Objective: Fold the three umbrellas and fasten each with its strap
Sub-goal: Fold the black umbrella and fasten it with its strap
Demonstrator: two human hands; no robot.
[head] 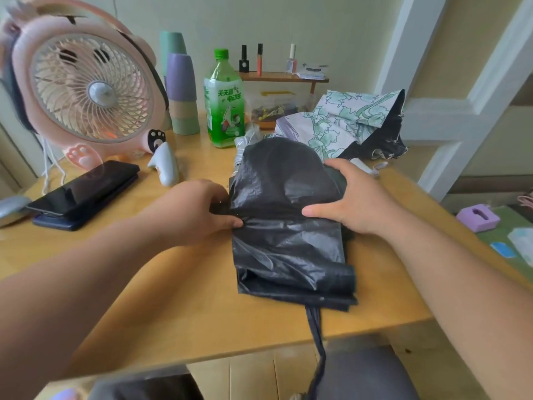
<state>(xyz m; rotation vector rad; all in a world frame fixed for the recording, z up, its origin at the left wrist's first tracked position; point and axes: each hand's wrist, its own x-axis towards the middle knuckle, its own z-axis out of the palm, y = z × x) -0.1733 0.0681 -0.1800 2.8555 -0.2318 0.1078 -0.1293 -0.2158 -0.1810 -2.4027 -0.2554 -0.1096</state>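
Note:
A black umbrella (288, 226) lies collapsed on the wooden table (178, 298), its glossy canopy bunched in loose folds. Its strap (315, 339) hangs over the table's front edge. My left hand (199, 212) pinches the canopy's left edge. My right hand (354, 197) presses and grips the canopy's right side. Behind it a floral white-and-green umbrella (346, 119) with a dark lining lies unfolded at the back right. A silver-grey bundle (248, 137), possibly another umbrella, peeks out behind the black one.
A pink fan (86, 88) stands at the back left. A green bottle (223, 102), stacked cups (181, 82) and a small shelf (284, 77) with nail polish line the back. Two dark phones (86, 192) and a white gadget (164, 166) lie on the left.

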